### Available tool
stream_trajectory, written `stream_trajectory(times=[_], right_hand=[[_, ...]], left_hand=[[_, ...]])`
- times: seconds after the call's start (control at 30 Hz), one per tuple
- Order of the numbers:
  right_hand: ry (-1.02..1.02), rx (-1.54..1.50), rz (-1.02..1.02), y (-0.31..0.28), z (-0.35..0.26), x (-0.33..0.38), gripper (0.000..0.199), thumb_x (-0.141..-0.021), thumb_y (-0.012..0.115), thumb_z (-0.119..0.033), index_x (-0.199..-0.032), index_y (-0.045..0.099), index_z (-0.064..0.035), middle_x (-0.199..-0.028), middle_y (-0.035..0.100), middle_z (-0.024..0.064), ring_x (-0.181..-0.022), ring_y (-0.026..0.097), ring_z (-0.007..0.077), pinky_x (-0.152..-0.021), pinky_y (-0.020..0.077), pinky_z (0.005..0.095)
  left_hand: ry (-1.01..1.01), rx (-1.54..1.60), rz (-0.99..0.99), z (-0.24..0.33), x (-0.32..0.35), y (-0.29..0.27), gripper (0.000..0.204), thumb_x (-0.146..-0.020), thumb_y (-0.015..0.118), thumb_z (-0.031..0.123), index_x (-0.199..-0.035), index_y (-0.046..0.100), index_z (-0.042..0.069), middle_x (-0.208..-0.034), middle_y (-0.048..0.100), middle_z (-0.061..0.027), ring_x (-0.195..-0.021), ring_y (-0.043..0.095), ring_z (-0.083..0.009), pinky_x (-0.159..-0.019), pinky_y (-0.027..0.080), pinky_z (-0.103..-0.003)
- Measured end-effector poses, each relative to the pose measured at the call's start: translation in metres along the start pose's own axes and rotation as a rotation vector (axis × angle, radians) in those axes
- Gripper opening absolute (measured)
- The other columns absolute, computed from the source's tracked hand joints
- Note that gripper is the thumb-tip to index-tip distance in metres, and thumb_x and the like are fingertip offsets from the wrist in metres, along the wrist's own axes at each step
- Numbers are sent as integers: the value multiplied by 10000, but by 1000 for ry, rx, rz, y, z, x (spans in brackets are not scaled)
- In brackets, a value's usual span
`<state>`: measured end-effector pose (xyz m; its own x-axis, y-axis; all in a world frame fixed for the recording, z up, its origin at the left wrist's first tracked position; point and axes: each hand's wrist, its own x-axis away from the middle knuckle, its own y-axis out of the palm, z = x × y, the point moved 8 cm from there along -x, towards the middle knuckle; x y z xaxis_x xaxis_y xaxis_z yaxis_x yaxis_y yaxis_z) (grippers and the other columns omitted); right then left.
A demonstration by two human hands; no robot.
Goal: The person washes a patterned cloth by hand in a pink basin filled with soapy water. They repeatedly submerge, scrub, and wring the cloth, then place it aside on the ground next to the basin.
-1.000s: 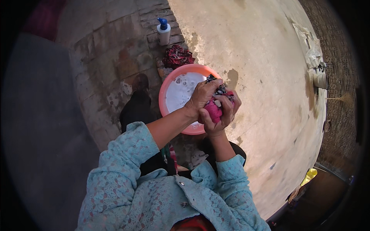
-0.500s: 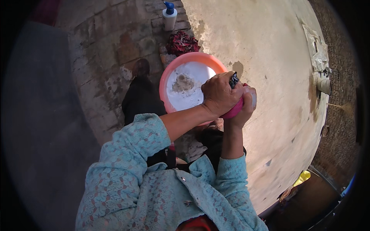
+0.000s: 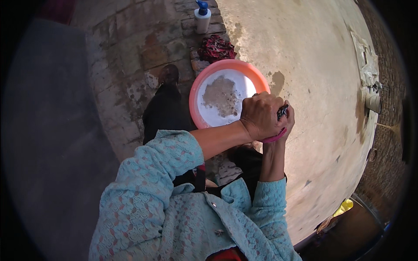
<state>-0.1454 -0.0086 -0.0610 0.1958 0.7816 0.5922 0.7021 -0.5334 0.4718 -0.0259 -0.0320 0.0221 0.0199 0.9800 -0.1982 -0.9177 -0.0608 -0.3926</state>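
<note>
My left hand [image 3: 262,116] is closed around a bunched wet-looking cloth [image 3: 275,137]. A pink edge of it shows below my fingers and a dark patterned end pokes out above. My right hand [image 3: 289,122] grips the same cloth from the far right side, partly hidden behind my left. Both fists press together over the right rim of a pink basin [image 3: 195,114]. White suds [image 3: 204,111] float in the basin around a patch of greyish water.
Beyond the basin lies a crumpled red and black patterned cloth [image 3: 216,48] on the bricks. A white pump bottle [image 3: 202,19] with a blue top stands behind it. Pale concrete [image 3: 318,87] with damp spots stretches to the right. My dark-trousered leg [image 3: 163,113] flanks the basin.
My hands have turned and drawn slightly lower relative to the basin, with less pink cloth showing. The foam-free patch in the basin has grown. The whole view has shifted a little.
</note>
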Motion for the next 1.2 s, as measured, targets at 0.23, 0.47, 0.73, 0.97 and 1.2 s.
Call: stream_trajectory(times=[0.23, 0.47, 0.73, 0.97, 1.2], right_hand=[[212, -154, -180, 8, 16, -12, 237, -896, 540, -290, -841, 603, -68, -818, 632, 62, -785, 615, 171, -743, 506, 324], [49, 118, -460, 69, -12, 21, 468, -779, 650, 0, -1202, 453, -32, -1066, 596, 102, -963, 609, 226, -846, 519, 354], [-58, -73, -169, 21, -19, -7, 289, -844, 605, -26, -1125, 540, -16, -1003, 636, 99, -901, 628, 192, -814, 528, 333], [-92, -33, -166, 27, -29, 0, 406, -895, 576, -318, -1153, 538, -7, -1110, 613, 111, -1003, 598, 212, -916, 473, 377], [-134, -86, -240, 19, -33, -7, 370, -946, 476, -292, -1167, 537, -1, -1129, 608, 118, -1038, 588, 224, -921, 467, 388]], left_hand=[[92, -73, -75, -13, -1, -10, 242, -791, 594, 270, -786, 609, 28, -691, 593, -128, -662, 600, -257, -604, 468, -368], [-569, 1135, -103, -62, -22, -13, 336, -880, 583, 368, -838, 602, 35, -823, 638, -47, -729, 602, -122, -690, 501, -279], [-541, 1132, -397, -48, -22, -5, 328, -765, 715, 115, -1051, 591, 14, -973, 640, -49, -895, 604, -129, -807, 485, -274], [-610, 999, -321, -60, -20, -8, 269, -813, 694, 224, -995, 625, 38, -934, 652, -15, -872, 597, -115, -820, 462, -273], [-738, 1100, -255, -72, -18, -11, 302, -814, 693, 294, -982, 617, 55, -899, 647, -35, -822, 599, -126, -778, 462, -290]])
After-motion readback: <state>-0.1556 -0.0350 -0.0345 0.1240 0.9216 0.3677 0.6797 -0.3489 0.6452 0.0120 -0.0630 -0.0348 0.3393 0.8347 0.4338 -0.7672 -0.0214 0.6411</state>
